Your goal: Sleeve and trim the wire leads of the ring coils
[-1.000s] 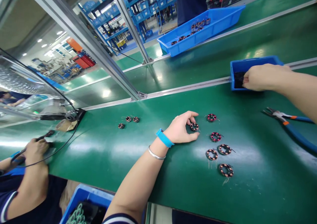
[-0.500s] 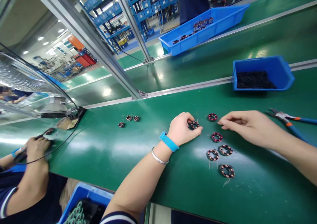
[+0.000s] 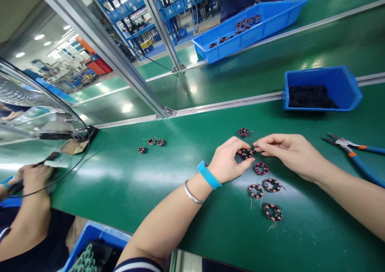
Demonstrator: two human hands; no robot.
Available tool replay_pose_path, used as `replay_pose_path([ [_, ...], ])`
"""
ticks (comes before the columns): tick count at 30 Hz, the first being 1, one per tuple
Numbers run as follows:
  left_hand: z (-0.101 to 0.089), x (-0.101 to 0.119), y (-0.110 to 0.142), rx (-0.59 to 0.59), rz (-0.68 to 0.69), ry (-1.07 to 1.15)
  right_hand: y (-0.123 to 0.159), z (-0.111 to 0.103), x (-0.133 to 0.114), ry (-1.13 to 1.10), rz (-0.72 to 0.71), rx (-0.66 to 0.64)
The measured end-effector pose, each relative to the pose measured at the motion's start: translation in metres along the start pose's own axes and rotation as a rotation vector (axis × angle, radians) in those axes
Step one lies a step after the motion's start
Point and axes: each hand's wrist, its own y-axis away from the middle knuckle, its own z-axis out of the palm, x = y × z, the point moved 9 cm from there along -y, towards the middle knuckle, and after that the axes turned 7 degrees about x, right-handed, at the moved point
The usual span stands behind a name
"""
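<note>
My left hand (image 3: 230,158), wearing a blue wristband and a silver bangle, grips a small copper-wound motor stator (image 3: 247,155) between thumb and fingers, just above the green table. At its right side, my right hand (image 3: 281,152) pinches a thin wire lead of that stator with thumb and forefinger. A red-and-black stator (image 3: 243,136) lies just beyond my left fingers. Another red-and-black one (image 3: 261,173) sits just below the hands. Nearer to me lie three copper-and-black stators, one on the left (image 3: 255,197), one on the right (image 3: 272,190) and one in front (image 3: 273,218).
Orange-and-blue pliers (image 3: 344,143) lie at the right. A blue bin (image 3: 320,73) of black pieces stands behind; a long blue tray (image 3: 222,55) holds stators. Three small stators (image 3: 151,142) lie left. A co-worker's hands (image 3: 37,178) hold a tool at far left. Aluminium posts (image 3: 120,57) rise behind.
My left hand has moved right with the stator, and my right hand has come in to pinch its wire lead. The farther red-and-black stator has shifted left and away. The view has moved slightly.
</note>
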Motion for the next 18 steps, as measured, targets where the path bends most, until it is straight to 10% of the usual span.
replay_pose_path([
  [18,0.0014,-0.0001,-0.0002,-0.036,-0.04,0.013,0.0044,-0.0014,-0.0034,0.014,-0.055,0.017],
])
